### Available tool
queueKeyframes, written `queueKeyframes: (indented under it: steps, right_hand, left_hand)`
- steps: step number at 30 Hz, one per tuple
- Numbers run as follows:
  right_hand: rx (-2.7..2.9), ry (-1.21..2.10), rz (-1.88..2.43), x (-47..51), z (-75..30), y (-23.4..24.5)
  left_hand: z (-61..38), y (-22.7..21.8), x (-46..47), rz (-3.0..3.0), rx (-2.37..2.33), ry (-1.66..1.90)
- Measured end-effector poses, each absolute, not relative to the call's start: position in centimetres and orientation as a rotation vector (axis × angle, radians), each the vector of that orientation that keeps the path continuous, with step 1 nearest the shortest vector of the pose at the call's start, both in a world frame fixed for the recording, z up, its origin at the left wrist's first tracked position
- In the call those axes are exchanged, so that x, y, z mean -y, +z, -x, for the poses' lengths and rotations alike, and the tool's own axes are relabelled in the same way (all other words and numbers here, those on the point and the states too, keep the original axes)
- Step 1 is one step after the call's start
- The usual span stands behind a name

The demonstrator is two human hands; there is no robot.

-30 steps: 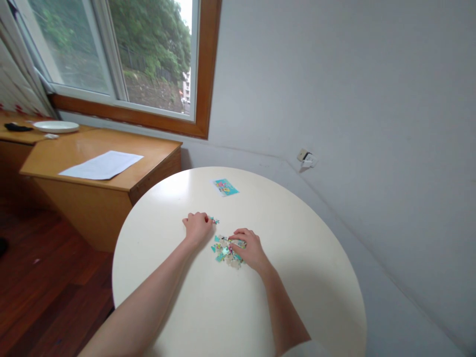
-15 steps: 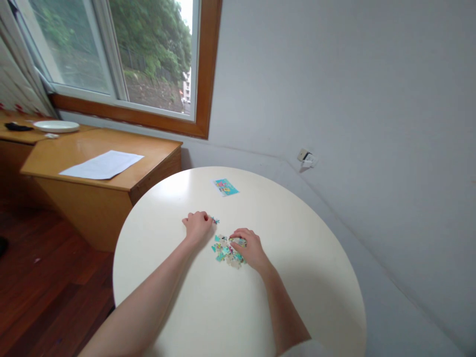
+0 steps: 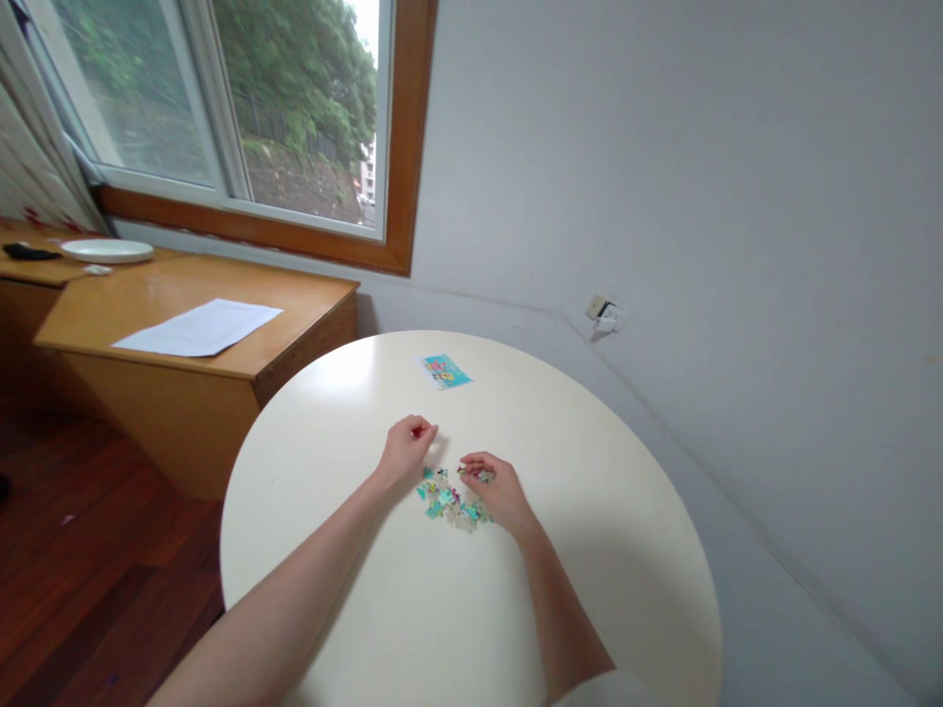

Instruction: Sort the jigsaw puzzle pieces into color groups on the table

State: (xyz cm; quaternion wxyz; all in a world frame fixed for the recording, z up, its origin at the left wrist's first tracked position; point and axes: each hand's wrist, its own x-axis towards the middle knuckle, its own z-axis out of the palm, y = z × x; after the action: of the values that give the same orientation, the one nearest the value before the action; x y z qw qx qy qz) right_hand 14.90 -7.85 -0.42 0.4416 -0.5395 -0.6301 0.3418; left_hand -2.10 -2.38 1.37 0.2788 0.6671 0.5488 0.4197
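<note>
A small heap of coloured jigsaw pieces point(image 3: 446, 502) lies near the middle of a round cream table point(image 3: 368, 589). My left hand point(image 3: 408, 450) hovers just left of and above the heap, thumb and fingers pinched on a small puzzle piece. My right hand point(image 3: 498, 488) rests on the right side of the heap, fingers curled and pinching a piece at its top edge. A turquoise picture card point(image 3: 446, 371) lies flat at the table's far side, well apart from both hands.
A wooden cabinet point(image 3: 198, 373) stands left of the table with a white paper sheet point(image 3: 198, 327) on it. A white plate point(image 3: 107, 250) sits on a farther counter under the window. A grey wall with a socket point(image 3: 605, 313) runs to the right.
My left hand has lifted off the table and moved right toward the heap, with a piece pinched in it. My right hand has shifted slightly up along the heap.
</note>
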Motion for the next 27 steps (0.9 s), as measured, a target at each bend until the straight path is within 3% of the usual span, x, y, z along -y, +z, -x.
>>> queueKeyframes:
  steps: [9, 27]
  right_hand:
    - [1.357, 0.986, 1.234, 7.5, -14.9, -0.8]
    - [1.371, 0.947, 1.291, 7.6, -14.9, -0.7]
  left_hand:
    - [0.8, 1.5, 4.1, -1.963, -1.007, 0.934]
    - [0.7, 1.2, 3.7, -1.816, -1.002, 1.049]
